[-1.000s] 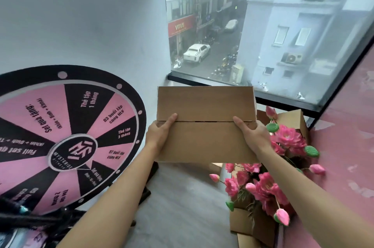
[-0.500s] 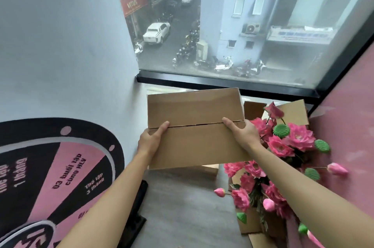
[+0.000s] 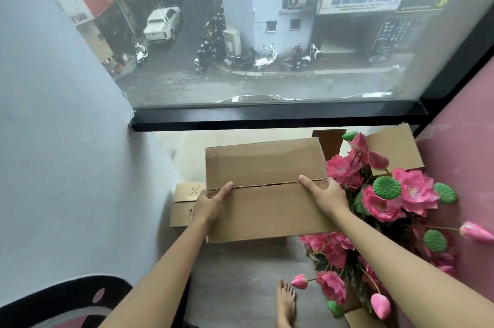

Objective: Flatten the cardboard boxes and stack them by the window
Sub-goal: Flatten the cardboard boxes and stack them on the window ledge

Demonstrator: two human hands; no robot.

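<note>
Two hands (image 3: 211, 207) (image 3: 327, 198), one flattened box (image 3: 267, 188)

Two hands, the left hand (image 3: 207, 207) and right hand (image 3: 324, 195), sit at centre frame. One bare foot (image 3: 286, 301) shows at the bottom centre. Three pieces of cardboard can be counted: one flattened box (image 3: 267, 191) in the centre, one flat piece (image 3: 183, 204) just left of it, and one open box (image 3: 393, 149) at the right. One bunch of pink flowers (image 3: 387, 204) fills the lower right, with at least five green pods (image 3: 386, 187). One window (image 3: 267, 33) spans the top.
</note>
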